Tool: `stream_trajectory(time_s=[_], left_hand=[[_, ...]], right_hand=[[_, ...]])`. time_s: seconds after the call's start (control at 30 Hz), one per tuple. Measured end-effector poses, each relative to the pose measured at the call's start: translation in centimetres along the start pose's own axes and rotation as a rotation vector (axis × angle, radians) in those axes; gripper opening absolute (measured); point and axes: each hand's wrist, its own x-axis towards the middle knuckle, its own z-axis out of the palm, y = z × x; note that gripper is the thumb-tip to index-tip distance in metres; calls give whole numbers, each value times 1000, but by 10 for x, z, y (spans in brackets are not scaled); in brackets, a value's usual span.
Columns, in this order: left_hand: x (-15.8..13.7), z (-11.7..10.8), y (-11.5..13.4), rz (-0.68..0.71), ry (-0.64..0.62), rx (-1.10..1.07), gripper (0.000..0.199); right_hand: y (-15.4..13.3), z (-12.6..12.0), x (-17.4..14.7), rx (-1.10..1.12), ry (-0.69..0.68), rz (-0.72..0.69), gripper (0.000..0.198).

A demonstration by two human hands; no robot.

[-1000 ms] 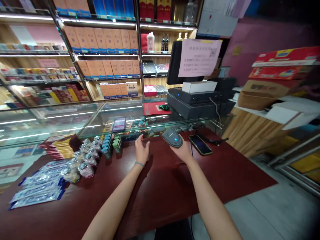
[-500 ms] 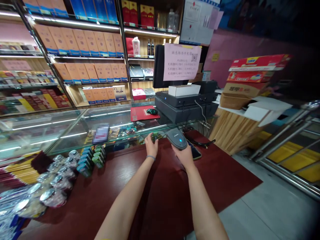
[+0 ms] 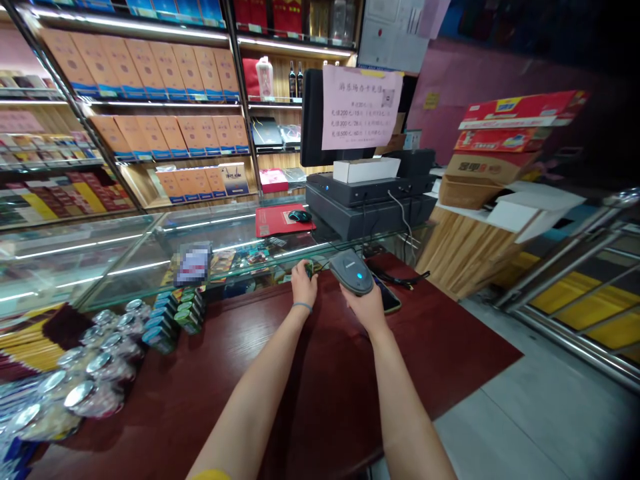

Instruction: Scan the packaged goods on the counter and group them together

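- The red counter (image 3: 310,380) runs closest, both bare forearms stretching out over it.
- At its left edge lie round clear jars with silvery lids (image 3: 95,383), and just beyond them a row of small green and blue tins (image 3: 173,313).
- The right hand (image 3: 367,308) is wrapped around the grip of a grey barcode scanner (image 3: 351,271), fingers closed on it; the scanner's head tilts up and shows a blue light.
- A dark phone (image 3: 389,300) lies flat on the counter just behind that hand, partly hidden by it.
- The left hand (image 3: 303,285), a thin band at its wrist, has its fingers curled on a small green item (image 3: 309,268) at the counter's far edge, just left of the scanner; what the item is cannot be told.
- Beyond stands the glass display case (image 3: 150,247), with a red mouse pad (image 3: 283,220) and a mouse on top.
- Farther right sits the black cash register (image 3: 370,200), a pink notice (image 3: 361,107) hung on its screen.
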Motion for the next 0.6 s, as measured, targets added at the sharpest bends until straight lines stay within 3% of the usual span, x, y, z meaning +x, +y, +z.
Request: stream_trajectory(time_s=[0.2, 0.37, 0.5, 0.6], left_hand=[[0, 3, -2, -15, 46, -11, 28], [1, -2, -7, -84, 148, -230, 30], [-6, -21, -6, -164, 237, -451, 30], [-18, -49, -3, -254, 274, -579, 35]], right_hand=[[-2, 0, -1, -13, -11, -5, 50], [4, 3, 0, -16, 1, -27, 49], [4, 6, -3, -29, 15, -42, 44], [-1, 8, -6, -23, -4, -57, 42]])
